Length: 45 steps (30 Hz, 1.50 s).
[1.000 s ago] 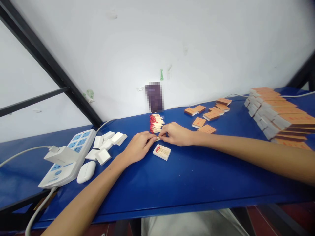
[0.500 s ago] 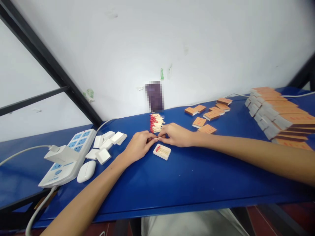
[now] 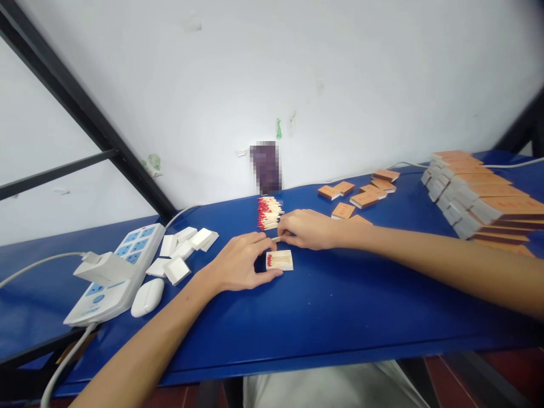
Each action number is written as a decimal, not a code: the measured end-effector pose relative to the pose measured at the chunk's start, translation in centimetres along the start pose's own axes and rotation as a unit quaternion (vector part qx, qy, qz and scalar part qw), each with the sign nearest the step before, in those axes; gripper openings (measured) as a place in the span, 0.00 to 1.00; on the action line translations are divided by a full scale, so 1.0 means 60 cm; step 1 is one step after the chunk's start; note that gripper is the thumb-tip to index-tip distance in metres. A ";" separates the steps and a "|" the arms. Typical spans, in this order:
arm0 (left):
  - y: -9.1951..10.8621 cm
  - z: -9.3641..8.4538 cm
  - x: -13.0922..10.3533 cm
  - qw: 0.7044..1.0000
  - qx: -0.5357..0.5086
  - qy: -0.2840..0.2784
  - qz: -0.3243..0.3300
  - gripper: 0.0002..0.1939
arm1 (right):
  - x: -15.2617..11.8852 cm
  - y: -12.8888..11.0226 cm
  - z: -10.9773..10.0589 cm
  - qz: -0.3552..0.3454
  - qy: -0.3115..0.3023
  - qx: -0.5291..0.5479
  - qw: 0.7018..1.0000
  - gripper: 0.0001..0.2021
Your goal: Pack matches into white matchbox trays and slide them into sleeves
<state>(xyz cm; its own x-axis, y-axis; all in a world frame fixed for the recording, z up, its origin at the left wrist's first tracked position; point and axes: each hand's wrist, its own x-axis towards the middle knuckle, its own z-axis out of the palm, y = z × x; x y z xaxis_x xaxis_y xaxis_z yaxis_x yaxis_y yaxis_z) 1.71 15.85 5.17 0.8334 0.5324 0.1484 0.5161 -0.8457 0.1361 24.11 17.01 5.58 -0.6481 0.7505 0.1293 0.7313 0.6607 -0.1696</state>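
A small white tray [image 3: 289, 261] holding several red-tipped matches lies on the blue table. My left hand [image 3: 244, 262] is at its left side, thumb and fingers spread around the tray's left end. Just above the tray, my right hand [image 3: 304, 229] pinches matchsticks [image 3: 277, 239] between thumb and fingers; their number cannot be made out. Behind the hands lies a pile of loose matches [image 3: 268, 213] with red heads to the left.
White empty trays [image 3: 177, 270], a white earphone case [image 3: 147, 297] and a power strip [image 3: 127, 272] are at the left. Several orange matchboxes [image 3: 364, 199] lie at the back right, beside a large stack of matchboxes [image 3: 488, 192]. A wall stands behind the table.
My left hand has let go of the matchsticks and opened around the tray, which has turned straighter. My right hand still holds the matchsticks.
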 end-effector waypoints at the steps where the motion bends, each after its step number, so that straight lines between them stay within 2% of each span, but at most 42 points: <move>1: 0.000 0.001 0.001 1.000 0.001 0.003 -0.003 0.19 | -0.001 0.001 -0.002 -0.006 -0.003 -0.011 1.000 0.07; 4: -0.002 0.002 0.001 1.000 -0.013 0.017 -0.006 0.22 | -0.003 0.004 -0.005 -0.022 -0.010 -0.023 0.999 0.07; 6: -0.006 0.003 0.001 0.999 -0.039 0.034 -0.013 0.20 | -0.002 0.005 -0.006 -0.025 -0.014 -0.016 0.999 0.07; 8: -0.014 0.004 0.003 0.995 -0.066 0.061 -0.042 0.16 | -0.001 0.005 -0.005 -0.025 -0.013 -0.006 1.000 0.07; 12: -0.034 0.011 0.007 0.986 -0.070 0.104 -0.105 0.17 | 0.002 0.004 0.002 -0.031 0.005 0.019 0.999 0.06; 17: -0.046 0.016 0.010 0.993 -0.045 0.064 -0.088 0.18 | 0.004 0.003 0.019 -0.036 0.037 0.029 0.998 0.08; 22: -0.045 0.016 0.010 0.995 -0.025 0.054 -0.080 0.17 | 0.004 0.001 0.027 -0.025 0.050 0.019 0.998 0.09; 26: -0.046 0.016 0.012 0.996 0.031 0.048 -0.067 0.17 | 0.006 -0.004 0.024 -0.015 0.047 0.006 0.999 0.10; 32: -0.043 0.018 0.016 0.993 0.098 0.045 -0.051 0.15 | 0.012 -0.009 0.023 -0.044 0.032 -0.007 0.999 0.11; 37: -0.042 0.020 0.016 0.993 0.089 0.037 -0.061 0.13 | 0.010 -0.014 0.020 -0.022 0.017 0.004 1.000 0.11; 45: -0.043 0.027 0.014 0.996 0.018 0.036 -0.076 0.10 | 0.005 -0.025 0.017 0.005 -0.022 -0.066 0.998 0.12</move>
<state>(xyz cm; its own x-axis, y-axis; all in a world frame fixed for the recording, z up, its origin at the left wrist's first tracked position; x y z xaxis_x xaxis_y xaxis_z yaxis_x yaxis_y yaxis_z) 1.41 18.43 3.36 0.7295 0.6547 0.1981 0.6430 -0.7551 0.1278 22.59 16.24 4.87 -0.6473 0.7576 0.0838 0.7575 0.6516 -0.0399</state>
